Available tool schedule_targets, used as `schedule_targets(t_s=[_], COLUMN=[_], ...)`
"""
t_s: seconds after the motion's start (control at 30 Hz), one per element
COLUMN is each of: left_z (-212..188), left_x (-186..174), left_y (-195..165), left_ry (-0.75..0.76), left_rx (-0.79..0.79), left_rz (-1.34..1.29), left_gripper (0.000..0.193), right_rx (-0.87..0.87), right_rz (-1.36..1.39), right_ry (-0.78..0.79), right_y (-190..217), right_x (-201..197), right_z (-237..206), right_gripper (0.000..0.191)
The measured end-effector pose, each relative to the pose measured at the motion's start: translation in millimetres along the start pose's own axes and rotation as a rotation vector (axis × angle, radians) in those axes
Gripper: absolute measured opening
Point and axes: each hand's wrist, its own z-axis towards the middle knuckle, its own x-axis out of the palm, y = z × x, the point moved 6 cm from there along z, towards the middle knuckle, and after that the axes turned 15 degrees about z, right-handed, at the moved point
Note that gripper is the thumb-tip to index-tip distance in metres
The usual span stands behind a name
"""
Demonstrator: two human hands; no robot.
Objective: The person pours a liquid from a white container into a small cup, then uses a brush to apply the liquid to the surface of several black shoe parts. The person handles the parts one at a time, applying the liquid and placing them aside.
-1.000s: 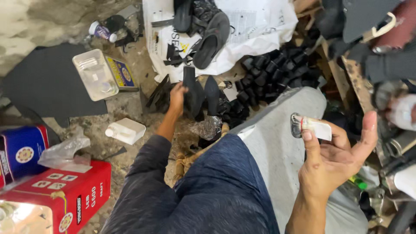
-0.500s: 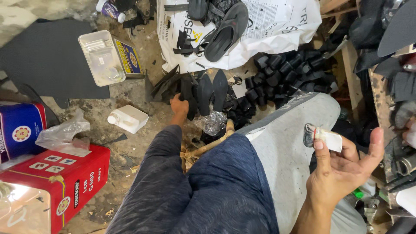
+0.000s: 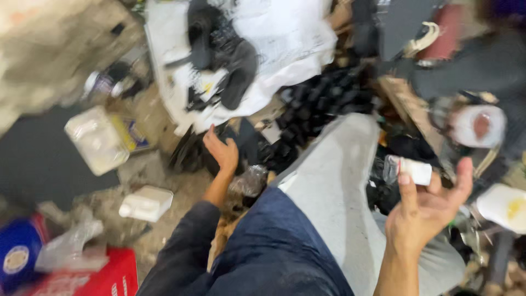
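Nearest, one blue-clad leg (image 3: 263,257) and one grey-clad leg (image 3: 334,186), filling the lower middle. Right hand (image 3: 430,211) raised at lower right, fingers pinched on one small white tube (image 3: 413,171) with a clear wrapped end, held above the grey leg. Left hand (image 3: 222,151) stretched down to the floor, fingers loosely spread and holding nothing, touching one heap of black rubber pieces (image 3: 307,118). Just beside that wrist, one crumpled clear wrapper (image 3: 249,181). On the floor to the left: one white box (image 3: 147,203), one clear lidded tray (image 3: 96,140), one red carton (image 3: 104,279), one blue tin (image 3: 19,257). Farther off, one white sheet (image 3: 285,55) carrying two dark sandals (image 3: 222,60).

Compared with half a second ago: view swung and blurred; left hand lifted slightly off the black pieces, palm more open; right hand unchanged in grip, tube tipped closer to level.
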Motion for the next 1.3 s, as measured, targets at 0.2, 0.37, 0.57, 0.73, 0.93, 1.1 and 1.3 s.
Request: schedule_targets(t_s=[0.2, 0.37, 0.57, 0.73, 0.93, 1.1, 1.3], left_z=[-31, -30, -17, -22, -76, -149, -185], left_x=[-2, 13, 40, 34, 5, -74, -103], left_y=[-260, -415, -460, -467, -441, -400, -379], left_ry=[0.189, 0.124, 0.166, 0.181, 1.299, 1.616, 1.758], left_rx=[0.641, 0.857, 0.773, 0.881, 0.194, 0.002, -0.203], left_rz=[-0.604, -0.482, -0.131, -0.361, -1.372, -1.612, -1.786], left_gripper=[0.045, 0.042, 0.080, 0.068, 0.072, 0.072, 0.055], right_rx=[-0.029, -0.048, -0.058, -0.162, -0.418, -0.380, -0.309], right_rz=[0.334, 0.485, 0.318, -0.123, -0.810, -1.154, -1.187], right_ry=[-0.165, -0.227, -0.264, -0.187, 0.031, 0.171, 0.224], right_y=[14, 25, 31, 39, 52, 37, 25], right_x=[-62, -115, -160, -164, -140, -133, -126], right_z=[45, 74, 97, 129, 162, 176, 194], right_gripper=[0.073, 0.070, 0.087, 0.092, 0.087, 0.092, 0.092])
